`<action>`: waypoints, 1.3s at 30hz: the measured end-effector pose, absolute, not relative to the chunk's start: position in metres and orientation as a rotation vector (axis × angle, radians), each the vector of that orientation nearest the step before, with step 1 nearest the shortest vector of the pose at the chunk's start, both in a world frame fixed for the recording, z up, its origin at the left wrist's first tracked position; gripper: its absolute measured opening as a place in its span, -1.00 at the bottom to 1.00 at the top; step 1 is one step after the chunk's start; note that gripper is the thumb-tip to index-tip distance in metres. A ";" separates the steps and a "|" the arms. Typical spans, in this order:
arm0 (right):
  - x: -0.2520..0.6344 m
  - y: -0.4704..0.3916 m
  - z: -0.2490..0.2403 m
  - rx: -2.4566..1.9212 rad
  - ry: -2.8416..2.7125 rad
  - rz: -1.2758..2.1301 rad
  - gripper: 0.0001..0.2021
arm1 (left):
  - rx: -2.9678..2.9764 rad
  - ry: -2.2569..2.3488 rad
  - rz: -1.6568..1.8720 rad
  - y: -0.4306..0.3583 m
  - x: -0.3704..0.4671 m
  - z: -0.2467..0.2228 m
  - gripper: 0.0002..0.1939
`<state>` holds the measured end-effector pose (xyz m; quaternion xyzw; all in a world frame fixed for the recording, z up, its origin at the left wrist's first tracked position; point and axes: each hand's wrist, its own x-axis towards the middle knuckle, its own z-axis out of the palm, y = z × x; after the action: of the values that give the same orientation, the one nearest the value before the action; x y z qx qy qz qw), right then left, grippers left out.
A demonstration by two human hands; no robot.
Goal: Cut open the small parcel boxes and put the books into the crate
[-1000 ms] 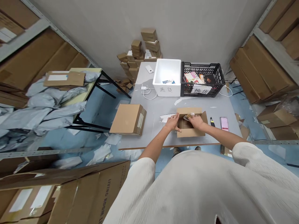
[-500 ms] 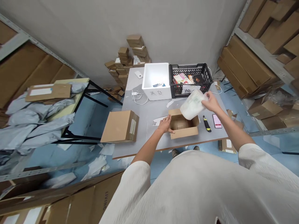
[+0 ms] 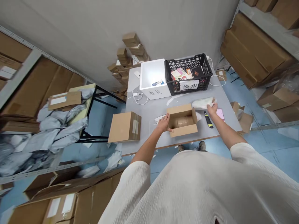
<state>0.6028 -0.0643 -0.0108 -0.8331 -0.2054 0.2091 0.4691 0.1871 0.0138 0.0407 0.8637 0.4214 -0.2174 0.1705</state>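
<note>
My left hand [image 3: 164,123] grips the left wall of a small open cardboard box [image 3: 183,131], its thumb on the near corner. The box's taped bottom shows inside. To the right of the box, my right hand [image 3: 212,108] is closed on the right end of a white wrapped package [image 3: 202,103], low over the table. What the wrapping holds is hidden. Just left of that wrist lies a black and yellow utility knife [image 3: 208,119]. A phone with a pink screen [image 3: 220,114] is partly covered by the right forearm.
Along the table's back stand a white foam box [image 3: 156,93] and a black plastic crate [image 3: 171,88] holding books. A closed carton [image 3: 120,127] sits at the left table edge. White charger cables [image 3: 139,97] lie behind it. Grey mailer bags [image 3: 59,119] are piled on a side table.
My right hand has carried the white package from above the box down to its right, near the tabletop. My left hand stays on the box. The camera view has shifted somewhat.
</note>
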 end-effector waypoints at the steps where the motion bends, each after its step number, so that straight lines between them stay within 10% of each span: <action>1: 0.597 -0.072 -0.021 -2.060 -0.482 0.524 -0.48 | 2.455 1.201 -0.629 0.014 0.187 0.041 0.66; 17: 0.573 -0.145 -0.009 -2.618 -1.095 0.747 -0.39 | 2.491 1.181 -0.631 0.016 0.187 0.040 0.61; 24: 0.535 -0.135 0.036 -1.924 -1.732 0.784 -0.48 | 2.466 1.181 -0.533 0.008 0.187 0.044 0.57; 32: 0.513 -0.132 0.039 -1.968 -2.036 1.064 -0.27 | 2.544 1.059 -0.303 -0.026 0.177 0.049 -0.43; 39: 0.504 -0.138 0.042 -2.056 -1.880 1.013 -0.27 | 2.652 0.846 -0.193 -0.059 0.196 0.039 -0.62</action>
<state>0.5041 -0.1382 0.0422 -0.6909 -0.6317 0.3403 0.0884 0.1955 -0.0591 0.0388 0.9357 0.2987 -0.0682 0.1749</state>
